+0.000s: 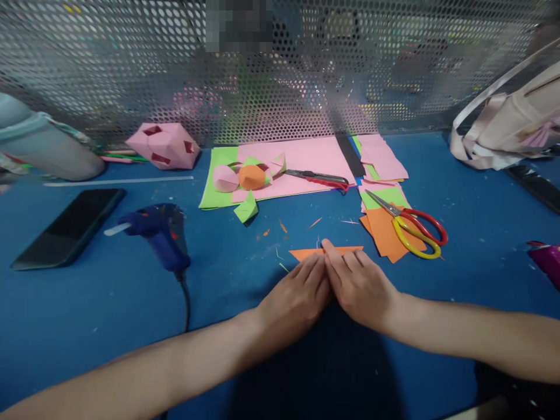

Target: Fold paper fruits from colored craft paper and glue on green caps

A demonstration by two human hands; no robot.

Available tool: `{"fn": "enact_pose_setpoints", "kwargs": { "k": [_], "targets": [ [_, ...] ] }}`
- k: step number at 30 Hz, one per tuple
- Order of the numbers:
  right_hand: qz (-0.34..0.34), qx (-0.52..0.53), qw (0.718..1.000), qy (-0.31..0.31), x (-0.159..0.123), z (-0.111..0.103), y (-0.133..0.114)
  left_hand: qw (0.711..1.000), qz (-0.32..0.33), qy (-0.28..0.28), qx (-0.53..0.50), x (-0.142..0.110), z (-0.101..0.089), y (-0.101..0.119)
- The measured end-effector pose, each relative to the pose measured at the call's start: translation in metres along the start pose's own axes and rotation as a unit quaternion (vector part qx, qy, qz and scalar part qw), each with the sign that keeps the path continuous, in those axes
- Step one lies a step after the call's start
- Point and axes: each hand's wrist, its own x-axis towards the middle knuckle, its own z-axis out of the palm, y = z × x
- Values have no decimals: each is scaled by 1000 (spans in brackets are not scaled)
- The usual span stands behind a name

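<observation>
A folded piece of orange paper point(301, 254) lies on the blue table, its straight edge facing away from me. My left hand point(300, 291) rests over its left part, fingers together and pressing it down. Against it, my right hand point(361, 283) bears on the paper's right part, the index finger reaching along the fold. Thumbs and the paper's near side are hidden under the hands. To the right, red-and-yellow scissors point(413, 227) lie on orange paper squares point(385, 236). Small paper scraps point(283, 227) are scattered just beyond the fold.
A blue glue gun point(161, 233) with its cord and a phone point(70, 227) lie left. Behind are a pink paper ball point(164, 146), green and pink sheets point(301, 151) bearing paper shapes and a craft knife point(317, 177). A perforated metal panel point(153, 70) bounds the back; a bag point(511, 116) stands right.
</observation>
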Motion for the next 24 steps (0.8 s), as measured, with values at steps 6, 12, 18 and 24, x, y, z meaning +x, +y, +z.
{"fn": "enact_pose_setpoints", "kwargs": {
  "k": [6,12,18,24],
  "targets": [
    [26,4,999,-43,-3,1,-1,997,-36,27,56,0,0,-2],
    [104,-39,991,-69,-15,-1,0,989,-110,-16,102,-1,-4,1],
    [121,-38,988,-88,-22,-10,11,979,-136,-14,148,-3,-16,-8],
    [149,29,988,-12,-14,-30,39,983,-150,-42,96,1,-30,-28]
  ]
}}
